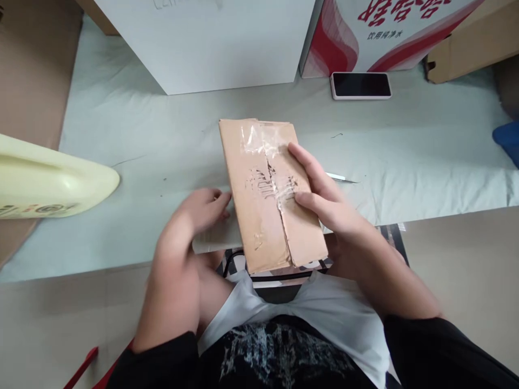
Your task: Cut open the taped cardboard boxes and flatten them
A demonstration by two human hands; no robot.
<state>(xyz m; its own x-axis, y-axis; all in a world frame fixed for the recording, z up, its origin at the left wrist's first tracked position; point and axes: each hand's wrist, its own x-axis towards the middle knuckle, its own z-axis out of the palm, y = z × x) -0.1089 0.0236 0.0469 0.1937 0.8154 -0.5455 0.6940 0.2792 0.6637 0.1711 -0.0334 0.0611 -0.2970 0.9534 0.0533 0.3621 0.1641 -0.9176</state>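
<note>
A flat brown cardboard box (263,216) is held tilted over the table's front edge and my lap. Clear tape crosses its upper end. A seam runs down its face, with torn, scuffed marks around the middle. My right hand (324,194) grips the box by its right side, thumb and index finger on the face. My left hand (208,208) is at the box's left edge with its fingers curled in and the fingertips close to the cardboard. Whether those fingers pinch anything is hidden. A slim white tool with a thin pointed metal tip (343,178) lies behind my right hand.
A pale green cloth (162,140) covers the table. At the back stand a white box (227,54) and a red-and-white carton (344,38), with a phone (360,86) in front. A pale yellow container (60,178) juts in from the left. Something blue (508,140) sits far right.
</note>
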